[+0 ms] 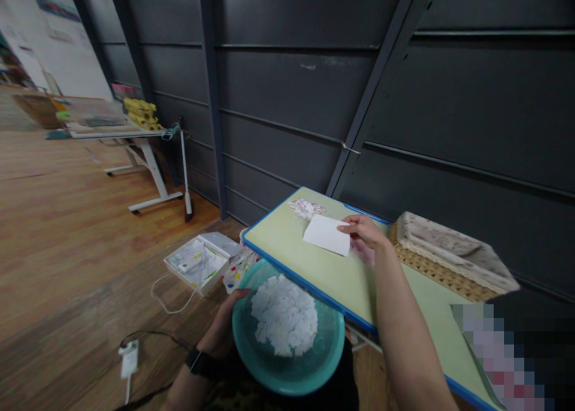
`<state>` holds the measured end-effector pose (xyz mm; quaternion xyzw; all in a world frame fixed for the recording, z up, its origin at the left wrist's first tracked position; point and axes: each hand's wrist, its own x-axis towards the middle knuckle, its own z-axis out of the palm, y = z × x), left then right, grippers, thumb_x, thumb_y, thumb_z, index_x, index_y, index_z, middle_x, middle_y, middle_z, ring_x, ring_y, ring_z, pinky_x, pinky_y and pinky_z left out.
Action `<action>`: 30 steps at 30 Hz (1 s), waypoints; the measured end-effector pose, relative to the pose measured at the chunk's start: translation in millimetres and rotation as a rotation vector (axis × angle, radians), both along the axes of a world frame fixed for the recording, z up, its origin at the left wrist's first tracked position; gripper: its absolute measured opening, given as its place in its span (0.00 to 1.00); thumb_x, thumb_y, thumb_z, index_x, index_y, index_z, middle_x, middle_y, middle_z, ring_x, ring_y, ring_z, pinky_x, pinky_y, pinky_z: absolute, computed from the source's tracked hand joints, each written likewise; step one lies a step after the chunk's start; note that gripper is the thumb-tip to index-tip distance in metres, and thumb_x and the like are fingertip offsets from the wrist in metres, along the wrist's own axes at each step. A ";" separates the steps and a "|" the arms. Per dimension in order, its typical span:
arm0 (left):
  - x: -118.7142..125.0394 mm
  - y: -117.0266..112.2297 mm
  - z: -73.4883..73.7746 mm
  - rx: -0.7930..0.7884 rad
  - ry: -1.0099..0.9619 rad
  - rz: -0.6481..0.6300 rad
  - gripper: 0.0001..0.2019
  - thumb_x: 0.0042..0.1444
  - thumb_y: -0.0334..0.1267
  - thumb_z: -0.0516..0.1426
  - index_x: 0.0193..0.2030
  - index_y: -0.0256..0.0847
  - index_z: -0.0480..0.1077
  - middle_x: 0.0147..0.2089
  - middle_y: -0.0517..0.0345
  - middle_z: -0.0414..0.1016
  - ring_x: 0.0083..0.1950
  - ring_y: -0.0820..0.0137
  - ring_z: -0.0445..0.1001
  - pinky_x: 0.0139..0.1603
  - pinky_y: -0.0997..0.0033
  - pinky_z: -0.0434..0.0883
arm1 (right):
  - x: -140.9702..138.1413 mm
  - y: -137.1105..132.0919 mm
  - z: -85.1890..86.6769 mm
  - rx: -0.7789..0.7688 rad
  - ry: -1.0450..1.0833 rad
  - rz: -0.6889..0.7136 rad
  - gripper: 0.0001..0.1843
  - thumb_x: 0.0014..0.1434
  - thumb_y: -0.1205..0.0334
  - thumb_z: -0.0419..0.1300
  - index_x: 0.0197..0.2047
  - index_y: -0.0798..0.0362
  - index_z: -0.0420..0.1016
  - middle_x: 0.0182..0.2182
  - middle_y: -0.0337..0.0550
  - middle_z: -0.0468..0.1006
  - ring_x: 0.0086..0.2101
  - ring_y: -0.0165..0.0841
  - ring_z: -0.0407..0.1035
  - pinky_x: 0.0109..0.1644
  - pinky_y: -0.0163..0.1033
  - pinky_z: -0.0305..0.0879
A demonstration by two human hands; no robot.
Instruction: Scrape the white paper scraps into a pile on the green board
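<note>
Green table [314, 267]: right hand [366, 231] pinches white card [327, 235]; wicker basket [449, 255] beside.

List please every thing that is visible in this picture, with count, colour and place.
table: one, pale green with blue edge, centre
white card: one, on the table
small pieces pile: one, whitish, far table corner
wicker basket: one, tan, lined, right on the table
bowl: one, teal, below the table edge
paper pieces: many, white, in the bowl
open box: one, white, on the floor
far desk: one, white, left
left hand: holds the bowl rim
right hand: holds the card
</note>
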<state>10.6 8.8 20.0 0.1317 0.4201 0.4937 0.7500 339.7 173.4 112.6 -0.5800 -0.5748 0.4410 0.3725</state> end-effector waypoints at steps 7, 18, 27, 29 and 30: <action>0.8 -1.1 -8.0 0.008 -0.057 -0.063 0.07 0.53 0.36 0.58 0.27 0.36 0.71 0.19 0.59 0.75 0.20 0.70 0.72 0.23 0.72 0.68 | -32.1 -6.0 10.7 0.205 -0.002 -0.079 0.17 0.43 0.54 0.64 0.33 0.55 0.67 0.21 0.37 0.72 0.21 0.28 0.65 0.24 0.33 0.62; 24.7 -4.7 -43.5 -0.175 -0.158 -0.065 0.27 0.50 0.37 0.61 0.58 0.34 0.66 0.40 0.44 0.83 0.40 0.51 0.80 0.43 0.54 0.74 | -186.3 -73.9 -13.1 0.519 -1.254 0.160 0.21 0.61 0.69 0.46 0.58 0.58 0.60 0.37 0.57 0.78 0.34 0.39 0.75 0.36 0.40 0.68; 28.0 -8.2 -86.1 -0.224 -0.078 -0.116 0.21 0.51 0.35 0.59 0.52 0.35 0.68 0.34 0.47 0.83 0.40 0.49 0.80 0.44 0.52 0.74 | -172.7 -58.6 -15.6 0.346 -1.248 0.172 0.27 0.60 0.74 0.40 0.62 0.71 0.58 0.40 0.72 0.76 0.40 0.44 0.75 0.37 0.44 0.69; 26.4 -7.3 -91.3 -0.199 -0.061 -0.114 0.15 0.51 0.35 0.59 0.45 0.33 0.70 0.27 0.48 0.82 0.39 0.49 0.80 0.44 0.53 0.73 | -156.1 -60.3 -14.9 0.324 -1.248 0.121 0.27 0.60 0.75 0.40 0.61 0.71 0.58 0.40 0.71 0.77 0.40 0.45 0.75 0.38 0.44 0.68; 25.8 -6.6 -92.8 -0.187 -0.069 -0.127 0.11 0.51 0.34 0.59 0.41 0.33 0.70 0.25 0.49 0.81 0.39 0.50 0.80 0.44 0.54 0.73 | -147.3 -62.5 -14.2 0.319 -1.254 0.095 0.27 0.60 0.74 0.40 0.61 0.71 0.58 0.40 0.70 0.77 0.40 0.45 0.75 0.39 0.44 0.68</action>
